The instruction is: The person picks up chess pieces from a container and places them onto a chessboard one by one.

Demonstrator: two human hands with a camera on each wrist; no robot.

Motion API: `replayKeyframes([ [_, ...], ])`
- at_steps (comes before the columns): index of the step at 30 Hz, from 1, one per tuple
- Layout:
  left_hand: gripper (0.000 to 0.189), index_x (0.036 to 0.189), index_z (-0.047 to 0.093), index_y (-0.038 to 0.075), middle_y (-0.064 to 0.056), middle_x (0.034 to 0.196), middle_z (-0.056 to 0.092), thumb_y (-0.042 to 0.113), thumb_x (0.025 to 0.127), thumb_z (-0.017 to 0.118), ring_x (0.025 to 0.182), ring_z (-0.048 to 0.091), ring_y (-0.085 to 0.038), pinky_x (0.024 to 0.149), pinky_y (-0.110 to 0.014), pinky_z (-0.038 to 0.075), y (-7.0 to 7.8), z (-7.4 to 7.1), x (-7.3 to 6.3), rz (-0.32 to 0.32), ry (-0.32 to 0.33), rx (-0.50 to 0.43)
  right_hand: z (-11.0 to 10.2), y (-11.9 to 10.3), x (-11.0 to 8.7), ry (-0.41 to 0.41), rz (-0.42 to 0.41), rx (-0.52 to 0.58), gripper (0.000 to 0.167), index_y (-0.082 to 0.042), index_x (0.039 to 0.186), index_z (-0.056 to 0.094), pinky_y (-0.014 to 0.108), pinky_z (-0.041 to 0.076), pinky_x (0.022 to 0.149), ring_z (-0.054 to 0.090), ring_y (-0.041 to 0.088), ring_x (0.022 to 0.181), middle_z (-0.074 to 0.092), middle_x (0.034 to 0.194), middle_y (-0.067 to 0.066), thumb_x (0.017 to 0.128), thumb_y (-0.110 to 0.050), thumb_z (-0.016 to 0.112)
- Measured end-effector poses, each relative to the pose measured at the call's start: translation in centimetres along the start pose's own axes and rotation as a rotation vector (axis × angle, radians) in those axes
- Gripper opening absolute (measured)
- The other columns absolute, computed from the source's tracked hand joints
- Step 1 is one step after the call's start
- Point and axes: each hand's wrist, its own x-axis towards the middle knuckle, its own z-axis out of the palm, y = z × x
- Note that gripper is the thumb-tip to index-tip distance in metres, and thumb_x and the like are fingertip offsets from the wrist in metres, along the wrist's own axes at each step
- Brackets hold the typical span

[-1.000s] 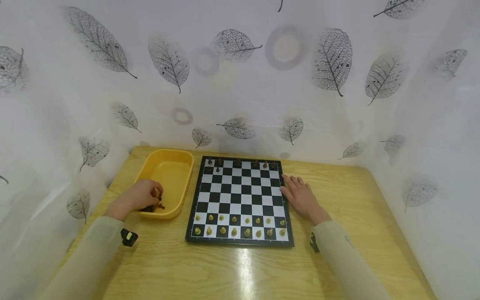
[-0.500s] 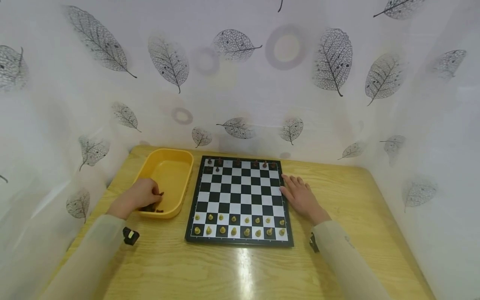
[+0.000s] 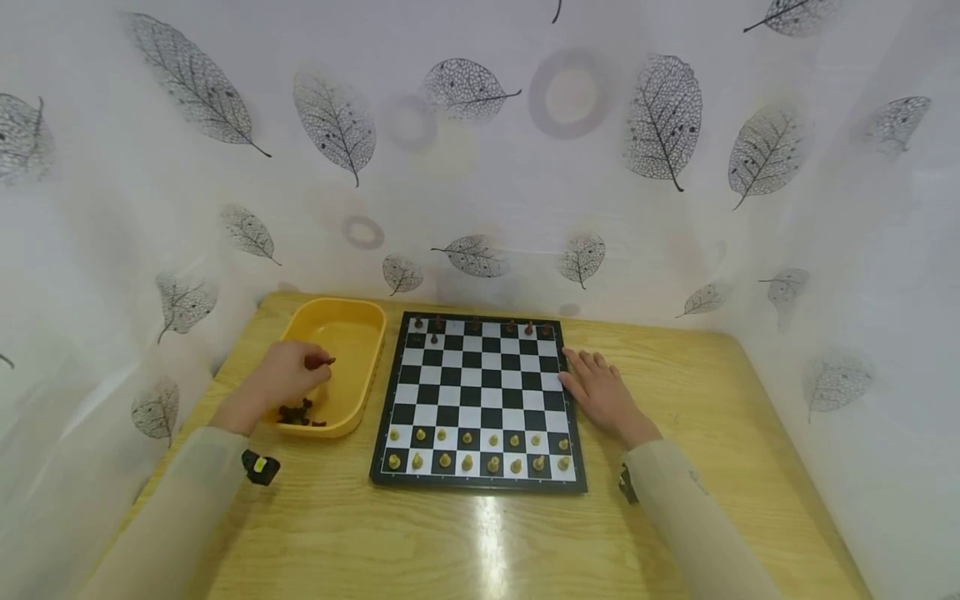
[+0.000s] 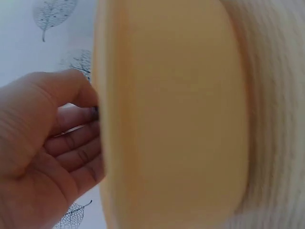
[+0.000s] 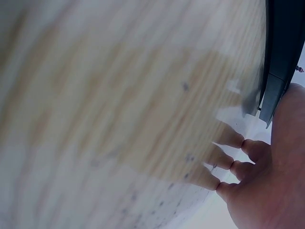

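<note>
Left of the frame, my left fingers (image 3: 320, 374) pinch a dark chess piece (image 3: 332, 361) over the yellow tray (image 3: 347, 335); right of centre, my right fingers (image 3: 582, 367) lie straight against the chessboard (image 3: 491, 379).

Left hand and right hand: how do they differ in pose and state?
The left hand is at the yellow tray; the right hand touches the chessboard. The left hand pinches a dark brown chess piece; the right hand grips nothing. The left hand is curled; the right hand lies extended. Both are bare.
</note>
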Motion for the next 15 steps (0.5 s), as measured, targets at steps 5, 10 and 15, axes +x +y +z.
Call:
replayKeyframes([
  [5, 0.035, 0.128, 0.072, -0.006, -0.025, 0.121, 0.075, 0.017, 0.102, 0.064, 0.108, 0.072, -0.04, 0.092, -0.055, 0.06, 1.1, -0.6, 0.0, 0.023, 0.055, -0.095, -0.1, -0.1, 0.0, -0.001, -0.003, 0.002, 0.07, -0.018, 0.169, 0.024, 0.07, 0.012, 0.127, 0.017, 0.052, 0.159, 0.027, 0.172, 0.023, 0.112, -0.058, 0.027],
  [10, 0.035, 0.128, 0.072, -0.004, -0.022, 0.117, 0.077, 0.02, 0.104, 0.066, 0.106, 0.074, -0.037, 0.086, -0.042, 0.064, 1.9, -1.2, 0.4, 0.02, 0.072, -0.196, -0.1, 0.0, 0.0, 0.0, -0.001, -0.001, 0.069, -0.019, 0.169, 0.023, 0.07, 0.012, 0.128, 0.017, 0.051, 0.16, 0.027, 0.172, 0.023, 0.112, -0.057, 0.027],
  [15, 0.038, 0.13, 0.071, -0.003, -0.021, 0.119, 0.077, 0.025, 0.104, 0.066, 0.108, 0.074, -0.036, 0.088, -0.043, 0.063, 2.8, -1.5, 1.2, 0.024, 0.079, -0.212, -0.1, 0.0, -0.1, 0.004, -0.002, -0.009, 0.069, -0.018, 0.169, 0.024, 0.07, 0.014, 0.127, 0.018, 0.052, 0.159, 0.028, 0.171, 0.024, 0.112, -0.056, 0.028],
])
